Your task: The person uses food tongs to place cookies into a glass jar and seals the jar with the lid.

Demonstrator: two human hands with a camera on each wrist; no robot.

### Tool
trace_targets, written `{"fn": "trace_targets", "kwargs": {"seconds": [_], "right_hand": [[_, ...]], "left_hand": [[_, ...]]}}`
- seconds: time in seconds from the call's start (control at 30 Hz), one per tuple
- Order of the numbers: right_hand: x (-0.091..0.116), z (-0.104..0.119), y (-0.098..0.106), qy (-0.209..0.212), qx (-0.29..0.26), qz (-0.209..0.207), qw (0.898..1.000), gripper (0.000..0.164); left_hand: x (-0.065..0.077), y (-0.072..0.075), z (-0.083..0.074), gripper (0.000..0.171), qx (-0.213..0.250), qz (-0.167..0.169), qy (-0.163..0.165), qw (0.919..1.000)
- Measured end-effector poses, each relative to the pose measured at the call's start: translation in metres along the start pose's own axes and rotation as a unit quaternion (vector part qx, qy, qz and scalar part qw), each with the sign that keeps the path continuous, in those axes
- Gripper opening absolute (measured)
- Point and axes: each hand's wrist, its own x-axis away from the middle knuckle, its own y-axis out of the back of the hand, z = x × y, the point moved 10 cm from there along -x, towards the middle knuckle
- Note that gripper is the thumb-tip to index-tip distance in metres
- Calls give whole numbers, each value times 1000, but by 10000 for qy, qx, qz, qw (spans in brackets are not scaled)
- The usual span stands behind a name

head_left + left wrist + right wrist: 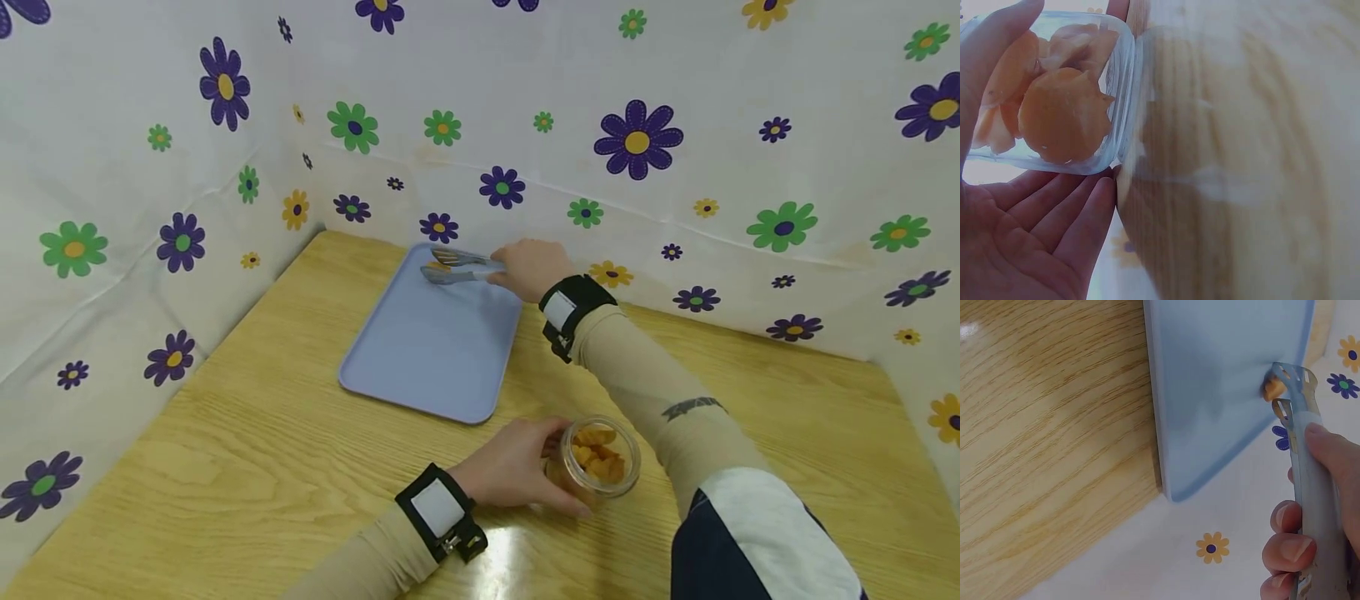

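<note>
My right hand (pixel 534 268) grips a pair of metal tongs (pixel 1316 500) by the handles over the far end of a light blue tray (pixel 435 350). Between the spread tong tips, an orange piece (pixel 1274 386) shows close over the tray in the right wrist view. My left hand (pixel 517 468) holds a clear glass jar (pixel 632 467) on the table, its thumb along the near side and its fingers round the far side. Several orange, scallop-edged slices (pixel 1063 115) fill the lower part of the jar, which has no lid on.
A wood-grain table (pixel 225 450) lies under everything. White sheeting printed with flowers (pixel 480 100) rises along its back, left and right edges. The right forearm (pixel 660 392) reaches across, just right of the jar.
</note>
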Motion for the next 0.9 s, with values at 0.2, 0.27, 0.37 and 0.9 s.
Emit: {"fn": "trace_targets", "kwargs": {"seconds": [0.2, 0.27, 0.37, 0.9], "right_hand": [[2, -5, 2, -86, -48, -117, 9999, 38], [4, -5, 3, -85, -33, -142, 9999, 36], [8, -6, 3, -67, -127, -41, 9999, 35], [136, -67, 71, 86, -1604, -25, 9870, 39]], "left_hand": [[-1, 1, -2, 91, -84, -50, -38, 9999], [-1, 1, -3, 91, -57, -41, -45, 10000], [0, -1, -3, 91, 32, -30, -39, 10000], [-5, -7, 3, 91, 384, 27, 47, 9992]]}}
